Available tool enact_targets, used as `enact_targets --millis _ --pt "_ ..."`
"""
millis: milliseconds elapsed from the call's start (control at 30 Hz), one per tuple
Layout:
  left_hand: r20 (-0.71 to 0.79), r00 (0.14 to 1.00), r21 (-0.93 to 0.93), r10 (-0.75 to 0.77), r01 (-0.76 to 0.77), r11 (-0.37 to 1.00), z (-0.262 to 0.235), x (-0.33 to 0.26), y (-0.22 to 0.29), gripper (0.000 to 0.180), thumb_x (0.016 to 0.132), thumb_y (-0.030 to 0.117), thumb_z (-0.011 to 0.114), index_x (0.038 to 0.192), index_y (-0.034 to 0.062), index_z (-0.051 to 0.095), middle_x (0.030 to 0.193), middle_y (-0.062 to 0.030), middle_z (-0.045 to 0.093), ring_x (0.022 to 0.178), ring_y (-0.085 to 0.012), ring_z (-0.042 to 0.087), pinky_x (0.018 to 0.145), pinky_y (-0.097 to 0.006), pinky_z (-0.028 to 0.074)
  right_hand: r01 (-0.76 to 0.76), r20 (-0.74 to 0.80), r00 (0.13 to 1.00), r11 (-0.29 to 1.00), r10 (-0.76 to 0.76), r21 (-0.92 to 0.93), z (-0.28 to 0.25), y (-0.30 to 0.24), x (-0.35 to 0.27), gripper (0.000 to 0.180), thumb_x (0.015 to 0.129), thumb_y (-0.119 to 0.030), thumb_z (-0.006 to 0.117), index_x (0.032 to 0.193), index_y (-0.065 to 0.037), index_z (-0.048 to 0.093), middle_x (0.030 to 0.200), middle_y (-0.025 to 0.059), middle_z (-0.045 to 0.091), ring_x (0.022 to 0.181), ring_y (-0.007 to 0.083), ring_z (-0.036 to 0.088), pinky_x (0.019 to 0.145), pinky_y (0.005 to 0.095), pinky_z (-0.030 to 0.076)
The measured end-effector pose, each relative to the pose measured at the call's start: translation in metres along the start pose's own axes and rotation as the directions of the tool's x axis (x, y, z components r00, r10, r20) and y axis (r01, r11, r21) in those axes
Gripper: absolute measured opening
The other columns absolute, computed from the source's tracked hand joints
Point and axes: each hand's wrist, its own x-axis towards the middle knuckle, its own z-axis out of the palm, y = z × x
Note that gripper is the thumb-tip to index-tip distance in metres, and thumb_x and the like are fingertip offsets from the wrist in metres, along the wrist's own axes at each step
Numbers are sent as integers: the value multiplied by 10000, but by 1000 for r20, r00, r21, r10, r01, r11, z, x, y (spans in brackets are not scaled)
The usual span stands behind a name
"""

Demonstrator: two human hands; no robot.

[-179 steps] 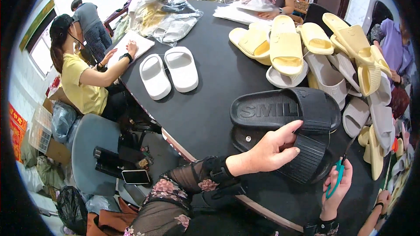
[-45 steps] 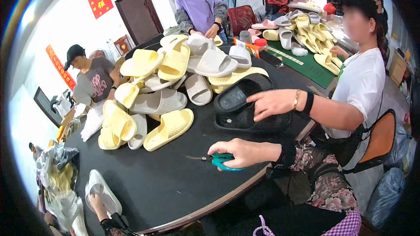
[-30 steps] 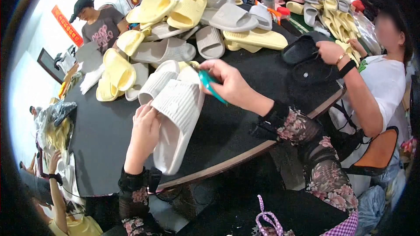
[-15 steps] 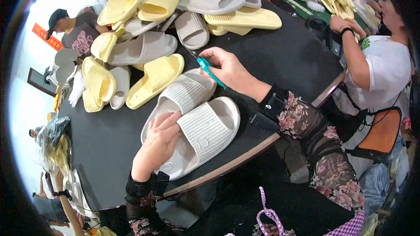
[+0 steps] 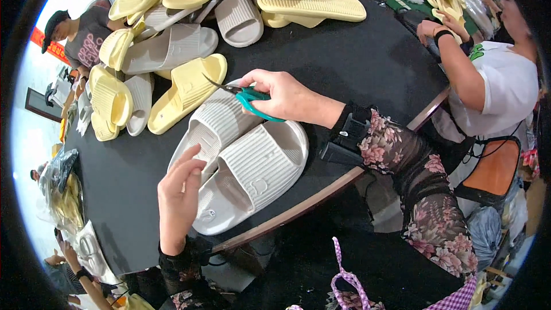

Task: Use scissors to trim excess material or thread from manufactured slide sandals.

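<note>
Two grey slippers [image 5: 241,161] lie soles-up near the black counter [image 5: 356,63] edge. Left hand [image 5: 179,201] presses one flat, fingers spread; right hand [image 5: 287,95] grips green scissors [image 5: 247,96] above them. Light, spongy foam probably; best held by the sole's edge.

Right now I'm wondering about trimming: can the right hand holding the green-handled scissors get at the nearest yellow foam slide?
Probably yes: right hand holds green-handled scissors, blade tips beside the yellow foam slide, nothing between.

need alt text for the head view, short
A left hand rests on a pair of ribbed grey foam slide sandals on a black table, while the right hand holds green-handled scissors above them. Yellow and grey sandals lie piled behind.
</note>
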Motion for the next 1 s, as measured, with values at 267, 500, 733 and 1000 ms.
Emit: enact_targets --millis 267,500,733,1000 --pt "-51 981 -694 -187 100 713 0 -5 -3 181 859 73 447 841 -65 563 1174 -267 533 744 -173 602 649 -278 499 27 20 999 998 -25 -55 -4 -3 -1 349 744 -118 649 1042 41 561 813 173 662 737 198 650 687 303 497" --pt "176 979 -879 -105 204 432 -1 -2 -8 149 861 109 456 854 -29 511 773 -143 528 639 -220 561 635 -328 493 7 27 1000 995 -5 -100 -7 2 1 318 801 -64 619 1086 37 522 849 94 673 782 80 601 704 239 475" --pt "73 997 -985 -21 75 156 18 7 5 534 841 169 572 1297 -50 402 1305 -256 438 1114 -346 524 909 -434 443 -11 -19 1000 1000 10 -21 -5 1 1 366 737 -153 660 1031 41 563 811 177 657 715 212 643 671 327 499" --pt "-30 996 -489 -84 58 870 35 6 -8 654 803 -48 462 1419 22 254 1433 -166 332 1264 -271 413 994 -361 365 51 -77 996 997 -55 -49 -7 2 1 356 744 -150 655 1029 39 557 832 199 654 767 244 660 678 332 503"
